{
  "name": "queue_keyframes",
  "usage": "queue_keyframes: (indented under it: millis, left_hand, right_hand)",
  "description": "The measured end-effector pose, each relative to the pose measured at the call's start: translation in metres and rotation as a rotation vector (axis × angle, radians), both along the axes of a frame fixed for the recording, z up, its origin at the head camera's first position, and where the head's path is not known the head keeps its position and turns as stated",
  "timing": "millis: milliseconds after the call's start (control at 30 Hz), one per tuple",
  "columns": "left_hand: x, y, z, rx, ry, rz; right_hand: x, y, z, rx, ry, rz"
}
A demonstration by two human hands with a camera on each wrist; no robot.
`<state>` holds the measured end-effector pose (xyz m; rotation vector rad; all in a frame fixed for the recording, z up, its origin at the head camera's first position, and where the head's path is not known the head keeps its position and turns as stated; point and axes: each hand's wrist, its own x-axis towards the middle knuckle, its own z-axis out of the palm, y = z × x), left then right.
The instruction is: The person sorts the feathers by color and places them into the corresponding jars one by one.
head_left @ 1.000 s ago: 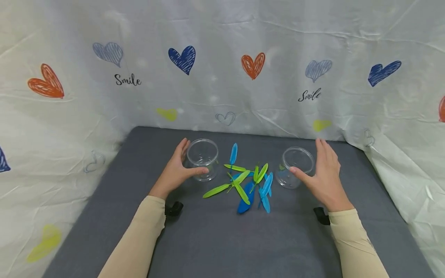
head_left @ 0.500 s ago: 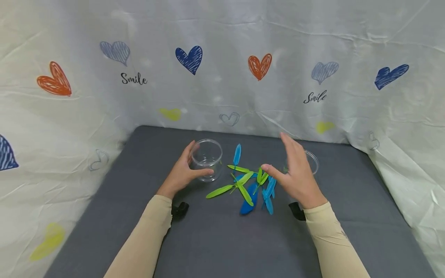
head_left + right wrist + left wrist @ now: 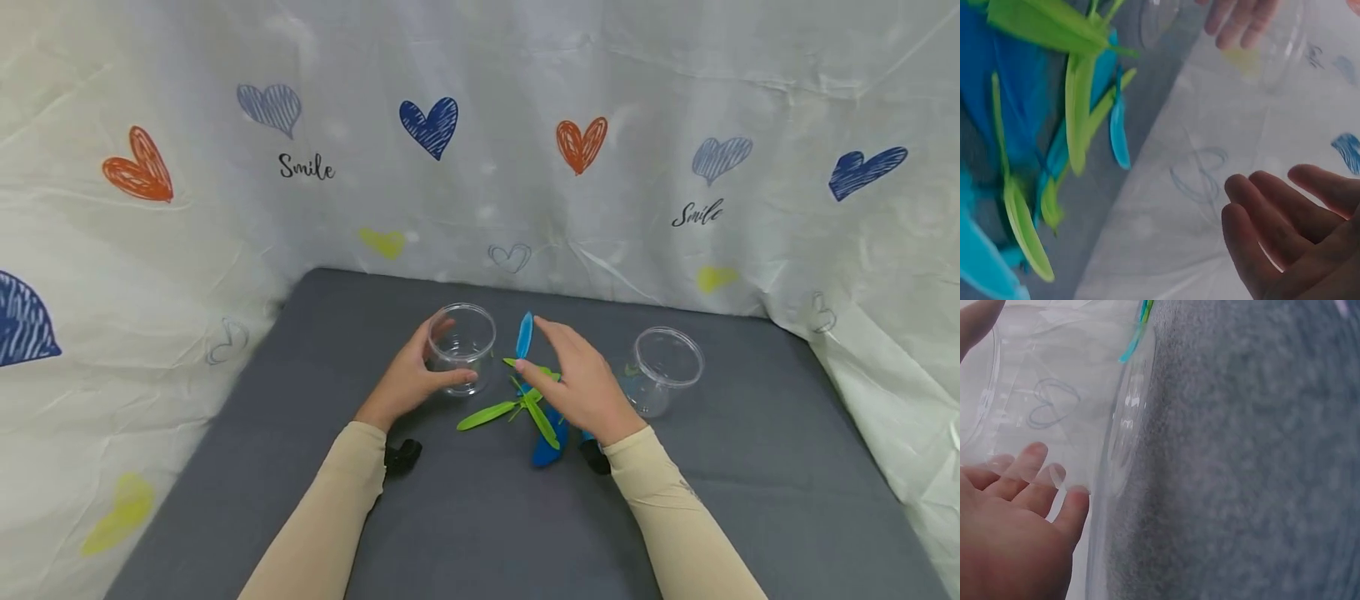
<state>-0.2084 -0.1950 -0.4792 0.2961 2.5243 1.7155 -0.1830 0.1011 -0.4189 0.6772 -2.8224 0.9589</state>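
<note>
My left hand (image 3: 408, 375) holds a clear plastic jar (image 3: 463, 342) that stands upright, thumb on its near side and fingers around the far left side. Through the jar's wall (image 3: 1060, 381) the fingers (image 3: 1035, 487) show in the left wrist view. Over the pile of feathers hovers my right hand (image 3: 581, 379), fingers extended and apart from the thumb, nothing held. Green feathers (image 3: 483, 415), a dark blue feather (image 3: 547, 454) and a light blue feather (image 3: 525, 333) lie beneath or beside it; the hand hides part of the pile.
A second clear jar (image 3: 666, 367) stands upright to the right of my right hand. Grey cloth (image 3: 480, 533) covers the table. White sheeting with printed hearts (image 3: 429, 127) hangs behind and along the sides.
My right hand has left the right jar and moved left to above the feathers, covering part of them. The left hand stays at its jar. The whole view has shifted slightly.
</note>
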Motion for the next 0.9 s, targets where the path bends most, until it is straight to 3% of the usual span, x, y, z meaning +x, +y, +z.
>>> queue_keyframes:
  millis: [233, 400, 600, 900]
  left_hand:
    - [0.004, -0.008, -0.008, 0.042, -0.014, -0.022]
    - [0.0, -0.01, -0.008, 0.072, -0.02, -0.051]
    - [-0.002, -0.01, -0.007, 0.08, -0.012, -0.051]
    - [0.001, -0.01, -0.011, 0.084, -0.004, -0.05]
  right_hand:
    - [-0.001, -0.024, -0.017, 0.122, 0.017, -0.003]
    - [-0.003, -0.03, -0.022, 0.174, -0.006, -0.047]
    - [-0.011, -0.039, -0.026, 0.24, -0.068, -0.047]
    - [-0.015, -0.05, -0.031, 0.332, -0.076, -0.084]
